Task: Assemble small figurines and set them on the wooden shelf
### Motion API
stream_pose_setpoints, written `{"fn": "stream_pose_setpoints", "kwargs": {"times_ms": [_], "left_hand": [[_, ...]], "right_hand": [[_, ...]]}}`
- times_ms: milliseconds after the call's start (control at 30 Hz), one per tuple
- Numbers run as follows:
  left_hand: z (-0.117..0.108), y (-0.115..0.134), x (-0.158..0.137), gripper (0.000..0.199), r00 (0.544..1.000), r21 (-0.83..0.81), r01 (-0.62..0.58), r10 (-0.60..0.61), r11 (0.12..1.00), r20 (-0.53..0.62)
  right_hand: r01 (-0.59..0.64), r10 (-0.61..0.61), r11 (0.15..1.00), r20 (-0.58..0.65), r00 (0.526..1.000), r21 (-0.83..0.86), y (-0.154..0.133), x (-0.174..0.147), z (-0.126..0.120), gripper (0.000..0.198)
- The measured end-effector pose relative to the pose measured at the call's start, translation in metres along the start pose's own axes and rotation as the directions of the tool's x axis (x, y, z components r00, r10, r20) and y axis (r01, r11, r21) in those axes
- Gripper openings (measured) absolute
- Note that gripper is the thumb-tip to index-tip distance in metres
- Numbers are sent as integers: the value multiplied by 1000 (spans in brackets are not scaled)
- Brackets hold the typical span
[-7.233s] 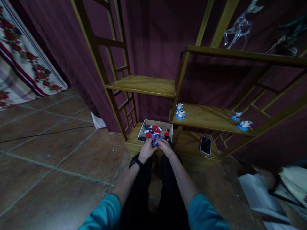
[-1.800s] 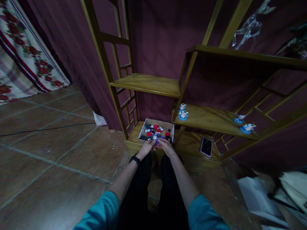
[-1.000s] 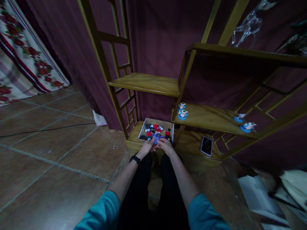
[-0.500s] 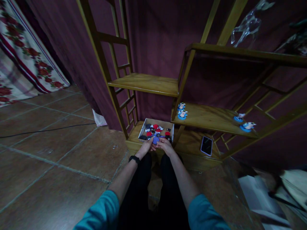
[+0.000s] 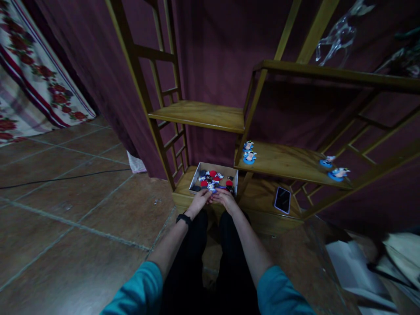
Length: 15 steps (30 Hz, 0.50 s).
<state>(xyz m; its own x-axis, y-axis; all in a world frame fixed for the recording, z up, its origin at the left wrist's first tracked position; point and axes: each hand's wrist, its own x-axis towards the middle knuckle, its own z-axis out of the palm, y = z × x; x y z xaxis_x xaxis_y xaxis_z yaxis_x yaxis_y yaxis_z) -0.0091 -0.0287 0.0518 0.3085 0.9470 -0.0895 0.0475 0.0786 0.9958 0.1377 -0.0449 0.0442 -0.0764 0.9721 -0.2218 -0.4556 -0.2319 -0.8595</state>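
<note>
My left hand and my right hand meet at the near edge of a shallow white box on the lowest wooden shelf. Between their fingertips they pinch a small figure, mostly hidden by the fingers. The box holds several small red, black and blue pieces. A dark watch sits on my left wrist.
Two blue figures stand at the left end of the middle shelf, two more at its right end. A phone lies on the bottom board. A glass deer stands on top. White papers lie at right.
Both hands stay at the box's near edge. The blue piece seen between the fingers half a second ago is now covered as the fingertips close together.
</note>
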Motion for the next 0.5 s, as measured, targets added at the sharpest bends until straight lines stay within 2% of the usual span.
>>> {"fn": "stream_pose_setpoints", "kwargs": {"times_ms": [167,267,500], "left_hand": [[2,-5,1,38,996,50,-55,58,997,-63],[2,-7,2,38,993,81,-97,102,992,-62],[0,-14,4,36,987,127,-137,146,982,-64]], "right_hand": [[5,-6,1000,-64,998,-10,3,3,-3,28],[9,-11,1000,-75,997,-20,2,3,-2,25],[32,-31,999,28,999,-27,-3,-2,2,30]]}}
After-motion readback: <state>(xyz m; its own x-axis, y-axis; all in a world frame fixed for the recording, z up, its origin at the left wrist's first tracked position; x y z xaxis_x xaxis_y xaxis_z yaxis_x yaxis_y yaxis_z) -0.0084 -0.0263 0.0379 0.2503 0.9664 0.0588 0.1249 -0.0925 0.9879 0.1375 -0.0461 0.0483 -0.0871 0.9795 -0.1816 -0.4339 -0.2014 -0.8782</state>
